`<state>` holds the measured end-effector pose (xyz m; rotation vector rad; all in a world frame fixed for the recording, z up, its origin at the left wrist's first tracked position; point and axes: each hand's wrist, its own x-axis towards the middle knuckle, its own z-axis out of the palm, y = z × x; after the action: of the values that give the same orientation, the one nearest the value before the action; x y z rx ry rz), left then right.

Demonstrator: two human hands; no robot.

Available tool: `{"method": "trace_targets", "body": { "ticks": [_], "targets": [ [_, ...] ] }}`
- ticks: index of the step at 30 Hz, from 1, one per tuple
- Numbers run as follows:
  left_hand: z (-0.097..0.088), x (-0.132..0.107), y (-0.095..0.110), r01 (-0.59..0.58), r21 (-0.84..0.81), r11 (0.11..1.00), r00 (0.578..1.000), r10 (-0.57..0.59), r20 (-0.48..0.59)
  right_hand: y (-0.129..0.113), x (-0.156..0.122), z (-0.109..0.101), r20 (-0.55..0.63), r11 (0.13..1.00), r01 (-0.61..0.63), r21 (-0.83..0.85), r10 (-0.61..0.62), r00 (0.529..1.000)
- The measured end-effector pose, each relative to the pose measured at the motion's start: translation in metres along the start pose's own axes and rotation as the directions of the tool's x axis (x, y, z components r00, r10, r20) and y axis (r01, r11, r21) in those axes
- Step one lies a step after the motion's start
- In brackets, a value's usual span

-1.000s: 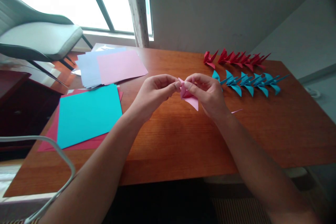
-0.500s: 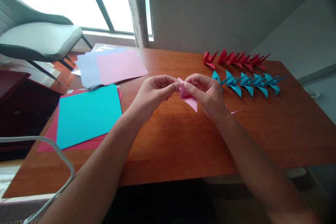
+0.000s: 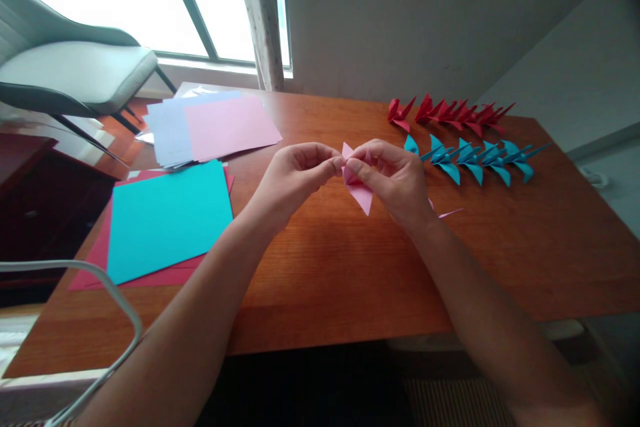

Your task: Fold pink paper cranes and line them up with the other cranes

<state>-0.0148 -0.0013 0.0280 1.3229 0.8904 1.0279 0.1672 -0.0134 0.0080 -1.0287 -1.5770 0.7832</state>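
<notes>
Both my hands meet over the middle of the wooden table [image 3: 350, 267], pinching a small folded pink paper figure [image 3: 361, 195]. My left hand [image 3: 293, 177] grips its upper left tip between thumb and fingers. My right hand [image 3: 395, 177] closes on its top from the right, and a pink flap hangs down below my fingers. A thin pink paper point [image 3: 450, 213] sticks out behind my right wrist.
A row of red paper cranes [image 3: 450, 111] and a row of blue ones [image 3: 475, 159] lie at the back right. A turquoise sheet [image 3: 167, 217] lies on red sheets at the left, pink [image 3: 227, 125] and pale blue sheets [image 3: 167, 130] behind. A grey chair [image 3: 75, 70] stands by the window.
The hanging pink flap has swung slightly left and points more steeply down. Both hands stay in nearly the same place, fingers shifting a little on the paper.
</notes>
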Motion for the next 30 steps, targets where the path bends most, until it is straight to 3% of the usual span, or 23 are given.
{"method": "trace_targets", "body": {
  "ticks": [17, 26, 30],
  "targets": [
    [0.0012, -0.0005, 0.0008, -0.022, 0.023, 0.999, 1.000, 0.022, 0.010, 0.0001, 0.0004, -0.0001, -0.007, 1.000, 0.013, -0.008, -0.013, 1.000],
    [0.0029, -0.0028, 0.0010, -0.069, 0.071, 0.995, 0.998, 0.068, 0.012, 0.0002, -0.0012, 0.0008, -0.027, 0.996, -0.085, -0.015, 0.085, 0.996],
    [0.0036, -0.0029, -0.0004, -0.081, 0.079, 0.994, 0.997, 0.080, 0.017, -0.0018, -0.0003, 0.0000, -0.022, 0.999, -0.047, -0.026, 0.046, 0.999]
  ]
}}
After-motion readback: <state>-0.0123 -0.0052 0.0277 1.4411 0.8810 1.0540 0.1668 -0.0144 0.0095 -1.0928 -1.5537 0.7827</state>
